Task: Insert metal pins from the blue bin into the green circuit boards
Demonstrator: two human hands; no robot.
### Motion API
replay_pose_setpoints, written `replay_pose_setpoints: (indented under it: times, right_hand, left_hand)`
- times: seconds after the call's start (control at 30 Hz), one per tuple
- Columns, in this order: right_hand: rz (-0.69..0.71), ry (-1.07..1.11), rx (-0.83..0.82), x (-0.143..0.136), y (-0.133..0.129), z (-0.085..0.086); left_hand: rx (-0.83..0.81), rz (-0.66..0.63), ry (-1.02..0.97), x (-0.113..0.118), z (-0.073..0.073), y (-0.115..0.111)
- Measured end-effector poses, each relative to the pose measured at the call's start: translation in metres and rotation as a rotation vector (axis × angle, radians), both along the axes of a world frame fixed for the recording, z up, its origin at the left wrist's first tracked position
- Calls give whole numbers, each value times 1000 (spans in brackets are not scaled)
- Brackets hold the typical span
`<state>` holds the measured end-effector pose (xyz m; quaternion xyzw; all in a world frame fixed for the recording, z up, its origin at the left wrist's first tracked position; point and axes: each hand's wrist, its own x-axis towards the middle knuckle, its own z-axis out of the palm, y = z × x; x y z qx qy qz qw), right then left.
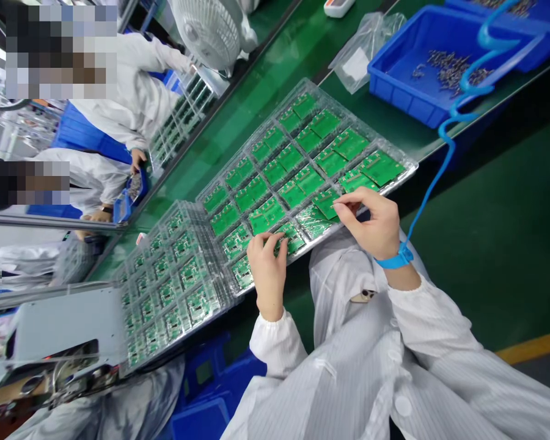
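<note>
A clear plastic tray (406, 164) of green circuit boards lies across the green bench edge and my lap. My right hand (371, 220) pinches one green circuit board (326, 201) at the tray's near edge, lifting its corner. My left hand (266, 263) rests with its fingertips on a board (289, 235) in the near row, fingers curled over it. A blue wrist strap (396, 258) circles my right wrist, with a blue coiled cord (444, 131) running up from it.
A second stack of clear trays with boards (169, 281) sits to the left. A blue bin of small metal parts (440, 61) and a clear bag (362, 52) stand behind. A white fan (208, 27) and co-workers in white coats (132, 98) are at the far left.
</note>
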<state>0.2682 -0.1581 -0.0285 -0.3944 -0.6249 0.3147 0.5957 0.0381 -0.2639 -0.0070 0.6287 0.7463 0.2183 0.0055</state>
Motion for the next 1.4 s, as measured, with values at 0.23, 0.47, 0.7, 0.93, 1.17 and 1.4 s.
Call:
replay_pose_setpoints:
  times: [0.23,0.47,0.7,0.93,1.17,1.4]
  right_hand:
    - [9,5,-14,0,0,-3]
    - [28,36,6,0,0,-3]
    - [24,22,-8,0,-1,-3]
    - [81,51,-11,0,-2,-1]
    - [450,106,2,-19,-16,12]
    - [584,69,-80,-25,-22,14]
  left_hand:
    - [35,42,-55,1,-2,4]
    - [78,44,-100,2,0,8]
    - [127,-3,-232,7,6,6]
    - [380,99,-381,3,13,0]
    - [409,28,-338,28,19,-1]
    - [380,-105,-323,44,17,-3]
